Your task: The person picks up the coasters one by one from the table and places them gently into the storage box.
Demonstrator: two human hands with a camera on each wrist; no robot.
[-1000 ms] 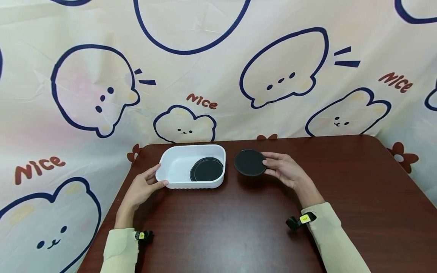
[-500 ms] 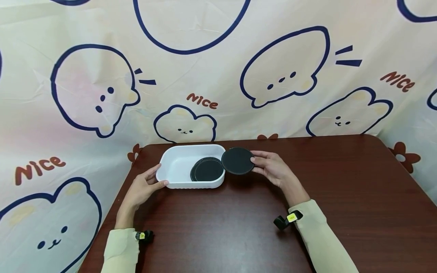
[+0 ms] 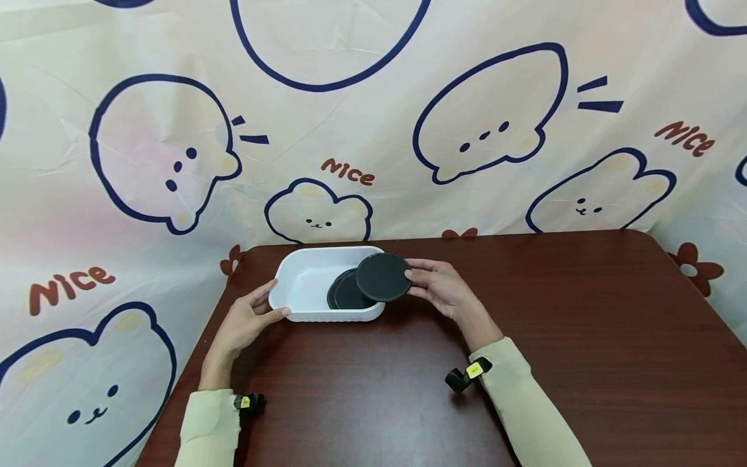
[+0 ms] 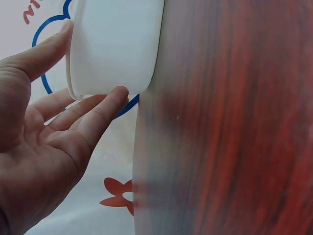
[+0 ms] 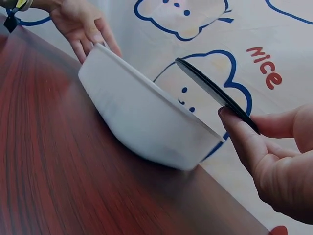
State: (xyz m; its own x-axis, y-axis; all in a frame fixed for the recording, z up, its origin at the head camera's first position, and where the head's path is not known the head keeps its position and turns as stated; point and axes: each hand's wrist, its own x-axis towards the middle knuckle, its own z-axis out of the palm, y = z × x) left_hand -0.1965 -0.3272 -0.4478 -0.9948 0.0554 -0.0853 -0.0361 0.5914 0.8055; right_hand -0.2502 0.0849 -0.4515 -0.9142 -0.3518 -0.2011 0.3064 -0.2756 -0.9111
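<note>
A white plastic basin (image 3: 303,285) sits at the back of the table, with black round coasters (image 3: 344,293) lying at its right end. My left hand (image 3: 248,316) holds the basin's left end, thumb at the near corner and fingers along the end wall; in the left wrist view the thumb and fingers span the white wall (image 4: 115,49). Between thumb and fingers my right hand (image 3: 440,288) pinches another black coaster (image 3: 382,277) by its right edge. That coaster hangs above the basin's right rim and partly covers the ones inside. The right wrist view shows it tilted, apart from the rim.
The dark reddish-brown table (image 3: 362,389) spreads in front of the basin and to its right. Behind it hangs a pale cloth (image 3: 397,214) with cartoon bears, close to the table's back edge. Both wrists carry black strapped cameras.
My right hand has moved left with the pinched coaster, from beside the basin to over its right rim. The left hand and the basin have stayed put.
</note>
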